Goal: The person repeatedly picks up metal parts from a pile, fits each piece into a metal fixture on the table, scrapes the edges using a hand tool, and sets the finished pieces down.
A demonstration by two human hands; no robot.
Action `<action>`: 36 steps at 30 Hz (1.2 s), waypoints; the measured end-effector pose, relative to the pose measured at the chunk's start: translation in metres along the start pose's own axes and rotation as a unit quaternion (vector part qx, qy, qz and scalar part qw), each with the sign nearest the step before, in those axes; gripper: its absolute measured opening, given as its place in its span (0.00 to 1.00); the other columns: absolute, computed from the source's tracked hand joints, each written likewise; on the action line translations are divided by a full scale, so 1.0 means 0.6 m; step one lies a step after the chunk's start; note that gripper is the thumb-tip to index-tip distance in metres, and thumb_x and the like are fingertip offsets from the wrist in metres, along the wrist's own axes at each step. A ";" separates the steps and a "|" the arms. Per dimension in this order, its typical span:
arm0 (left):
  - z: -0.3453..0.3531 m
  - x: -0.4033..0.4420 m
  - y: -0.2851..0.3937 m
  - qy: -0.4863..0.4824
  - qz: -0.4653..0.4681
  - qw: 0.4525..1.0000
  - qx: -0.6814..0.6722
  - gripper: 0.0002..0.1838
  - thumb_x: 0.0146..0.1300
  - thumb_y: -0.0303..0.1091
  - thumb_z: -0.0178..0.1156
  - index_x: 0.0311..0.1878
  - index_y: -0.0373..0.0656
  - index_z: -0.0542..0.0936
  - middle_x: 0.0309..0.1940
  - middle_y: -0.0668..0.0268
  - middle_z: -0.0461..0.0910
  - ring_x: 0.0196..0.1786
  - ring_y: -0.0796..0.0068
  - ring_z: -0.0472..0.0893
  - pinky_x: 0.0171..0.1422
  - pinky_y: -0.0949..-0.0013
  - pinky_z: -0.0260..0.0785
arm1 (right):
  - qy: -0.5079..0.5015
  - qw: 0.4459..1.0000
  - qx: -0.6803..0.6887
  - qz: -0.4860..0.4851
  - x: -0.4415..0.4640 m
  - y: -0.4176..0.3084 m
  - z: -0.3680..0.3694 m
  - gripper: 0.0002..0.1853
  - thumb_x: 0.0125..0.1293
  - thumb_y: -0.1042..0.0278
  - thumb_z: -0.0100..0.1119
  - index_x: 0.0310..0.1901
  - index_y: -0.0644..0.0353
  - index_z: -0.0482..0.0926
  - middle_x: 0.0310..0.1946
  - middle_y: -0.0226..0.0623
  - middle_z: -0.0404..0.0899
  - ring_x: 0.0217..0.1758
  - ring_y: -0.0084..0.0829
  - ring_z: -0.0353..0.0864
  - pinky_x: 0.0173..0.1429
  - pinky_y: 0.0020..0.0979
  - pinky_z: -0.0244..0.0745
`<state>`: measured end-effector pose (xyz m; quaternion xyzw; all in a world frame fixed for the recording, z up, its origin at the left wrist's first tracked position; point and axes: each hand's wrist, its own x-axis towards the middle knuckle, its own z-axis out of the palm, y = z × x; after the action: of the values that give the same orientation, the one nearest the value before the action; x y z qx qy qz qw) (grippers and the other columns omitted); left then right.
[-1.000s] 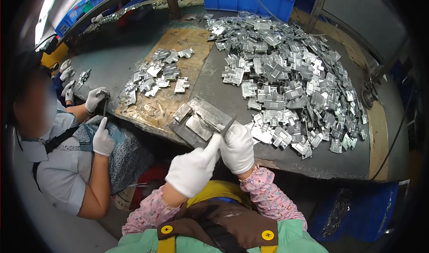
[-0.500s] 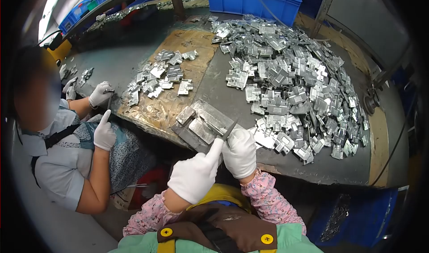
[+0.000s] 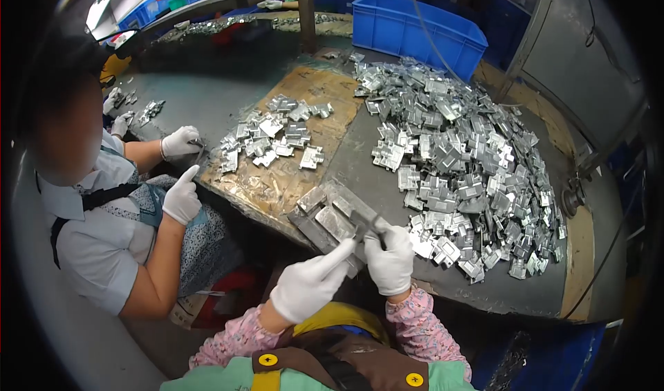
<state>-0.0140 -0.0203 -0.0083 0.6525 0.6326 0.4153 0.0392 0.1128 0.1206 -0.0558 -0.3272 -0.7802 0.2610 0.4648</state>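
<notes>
My left hand (image 3: 311,284) is in a white glove, its fingers curled and the index finger stretched toward my right hand; what it grips is hidden. My gloved right hand (image 3: 389,261) is closed on a flat grey metal piece (image 3: 364,219), which sticks out up and left beyond its fingers. Both hands nearly meet at the table's front edge. Just behind them lies a metal block fixture (image 3: 334,223) with raised rectangular blocks. A big heap of silvery metal parts (image 3: 460,163) is on the right, and a smaller group (image 3: 277,132) lies to the left.
On the left sits a co-worker (image 3: 104,246) in white gloves, one hand near a small part and a thin tool. A blue bin (image 3: 418,31) stands behind the heap. The worn brown board (image 3: 304,87) crosses the dark table (image 3: 353,138). More gloved hands show farther back.
The view has shifted, so the table and parts appear lower and farther right. The piece at my right hand now lies at a flatter angle, pointing up and left.
</notes>
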 end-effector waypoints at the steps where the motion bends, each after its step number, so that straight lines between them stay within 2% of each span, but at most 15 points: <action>1: -0.010 -0.019 -0.005 0.043 -0.055 0.996 -0.063 0.23 0.70 0.24 0.63 0.68 0.37 0.80 0.34 0.53 0.86 0.32 0.69 0.87 0.38 0.66 0.79 | 0.001 0.994 0.043 0.096 0.000 0.008 0.008 0.07 0.62 0.69 0.71 0.39 0.62 0.85 0.33 0.45 0.83 0.39 0.48 0.82 0.46 0.45 0.78; 2: -0.020 -0.037 -0.011 0.082 -0.112 0.982 -0.126 0.23 0.71 0.21 0.62 0.69 0.35 0.79 0.40 0.51 0.89 0.35 0.74 0.88 0.40 0.69 0.79 | 0.001 0.977 0.085 0.194 -0.002 0.011 0.013 0.08 0.63 0.68 0.71 0.38 0.63 0.85 0.33 0.45 0.83 0.39 0.47 0.83 0.46 0.44 0.78; 4: -0.040 -0.055 -0.026 0.138 -0.201 0.957 -0.157 0.24 0.71 0.19 0.61 0.71 0.34 0.78 0.50 0.52 0.89 0.41 0.81 0.86 0.45 0.73 0.77 | -0.024 0.999 0.004 0.047 0.057 -0.033 0.005 0.13 0.66 0.60 0.70 0.36 0.64 0.87 0.30 0.49 0.83 0.36 0.49 0.84 0.43 0.45 0.79; 5: -0.043 -0.069 -0.042 0.146 -0.248 0.940 -0.184 0.25 0.73 0.19 0.60 0.72 0.34 0.76 0.57 0.54 0.87 0.42 0.83 0.83 0.47 0.75 0.76 | -0.120 0.983 -0.086 0.105 0.084 -0.038 0.016 0.18 0.68 0.53 0.66 0.39 0.65 0.87 0.32 0.53 0.84 0.40 0.52 0.86 0.45 0.47 0.80; 8: -0.047 -0.073 -0.061 0.171 -0.292 0.911 -0.237 0.26 0.73 0.18 0.59 0.73 0.33 0.74 0.59 0.51 0.86 0.52 0.79 0.85 0.54 0.75 0.77 | -0.215 0.959 0.116 0.144 0.159 -0.062 0.077 0.30 0.71 0.51 0.57 0.65 0.66 0.79 0.46 0.56 0.88 0.54 0.48 0.89 0.61 0.39 0.80; 9: -0.050 -0.069 -0.058 0.166 -0.305 0.903 -0.252 0.26 0.72 0.17 0.59 0.73 0.32 0.74 0.60 0.49 0.86 0.56 0.72 0.87 0.56 0.73 0.77 | -0.192 0.953 0.180 0.147 0.168 -0.051 0.112 0.31 0.70 0.51 0.58 0.67 0.67 0.77 0.48 0.54 0.89 0.55 0.46 0.89 0.62 0.37 0.80; 13: -0.046 -0.079 -0.073 0.155 -0.261 0.928 -0.216 0.25 0.71 0.18 0.60 0.71 0.31 0.75 0.58 0.44 0.85 0.57 0.68 0.88 0.57 0.71 0.79 | -0.224 0.965 -0.112 0.074 0.232 -0.053 0.119 0.29 0.69 0.55 0.63 0.65 0.66 0.79 0.48 0.52 0.88 0.52 0.46 0.89 0.59 0.41 0.81; 15: -0.041 -0.094 -0.093 0.130 -0.245 0.935 -0.219 0.27 0.73 0.18 0.58 0.74 0.35 0.74 0.60 0.56 0.86 0.40 0.82 0.77 0.41 0.76 0.71 | -0.195 0.937 -0.287 0.038 0.252 -0.036 0.087 0.26 0.68 0.54 0.65 0.62 0.61 0.81 0.48 0.47 0.88 0.51 0.45 0.87 0.57 0.43 0.81; 18: -0.036 -0.099 -0.102 0.104 -0.237 0.943 -0.209 0.27 0.73 0.18 0.57 0.75 0.36 0.73 0.60 0.59 0.86 0.32 0.89 0.73 0.35 0.78 0.70 | -0.200 0.892 -0.402 0.050 0.272 0.028 0.056 0.31 0.63 0.51 0.72 0.63 0.61 0.78 0.55 0.46 0.84 0.55 0.46 0.84 0.61 0.47 0.75; 20: -0.031 -0.099 -0.105 0.090 -0.230 0.948 -0.201 0.27 0.73 0.18 0.58 0.75 0.36 0.73 0.60 0.57 0.86 0.34 0.88 0.75 0.37 0.78 0.72 | -0.181 0.865 -0.468 -0.021 0.270 0.090 0.051 0.33 0.61 0.48 0.72 0.63 0.60 0.78 0.59 0.47 0.83 0.60 0.46 0.83 0.63 0.47 0.74; 24: -0.036 -0.069 -0.109 0.099 -0.151 0.977 -0.111 0.26 0.69 0.18 0.61 0.70 0.33 0.76 0.51 0.49 0.89 0.43 0.73 0.89 0.46 0.71 0.79 | -0.208 0.865 -0.455 -0.033 0.272 0.080 0.065 0.28 0.65 0.54 0.67 0.63 0.58 0.80 0.65 0.46 0.80 0.67 0.46 0.79 0.65 0.47 0.75; 25: -0.046 -0.053 -0.115 0.091 -0.127 0.986 -0.066 0.25 0.67 0.17 0.62 0.68 0.32 0.78 0.45 0.46 0.89 0.42 0.64 0.91 0.45 0.68 0.79 | -0.245 0.858 -0.450 -0.030 0.282 0.082 0.069 0.26 0.66 0.57 0.65 0.63 0.58 0.80 0.66 0.46 0.80 0.67 0.46 0.78 0.66 0.46 0.75; 28: -0.108 0.056 -0.123 0.011 -0.195 0.981 0.009 0.19 0.70 0.28 0.61 0.63 0.39 0.83 0.39 0.44 0.86 0.39 0.50 0.89 0.43 0.62 0.79 | -0.286 0.881 -0.369 -0.078 0.262 0.094 0.073 0.20 0.69 0.68 0.57 0.61 0.60 0.81 0.64 0.50 0.80 0.62 0.49 0.83 0.67 0.45 0.78; 32: -0.091 0.125 -0.196 -0.102 -0.191 0.972 0.087 0.19 0.72 0.44 0.59 0.62 0.56 0.85 0.40 0.47 0.86 0.42 0.46 0.86 0.50 0.53 0.79 | -0.315 0.889 -0.332 0.000 0.252 0.078 0.048 0.25 0.68 0.71 0.59 0.67 0.57 0.78 0.60 0.51 0.82 0.62 0.50 0.82 0.67 0.45 0.77; 36: -0.061 0.181 -0.231 -0.163 -0.232 0.951 0.125 0.19 0.73 0.45 0.56 0.64 0.59 0.85 0.43 0.46 0.86 0.46 0.44 0.86 0.55 0.51 0.78 | -0.329 0.880 -0.332 0.083 0.242 0.050 0.021 0.27 0.67 0.74 0.57 0.69 0.56 0.77 0.58 0.51 0.82 0.60 0.52 0.83 0.66 0.46 0.78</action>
<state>-0.1610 0.0827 -0.0108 0.5459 0.7986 0.2006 0.1549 0.0586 0.2481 -0.0023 -0.4212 -0.8991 0.1171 0.0222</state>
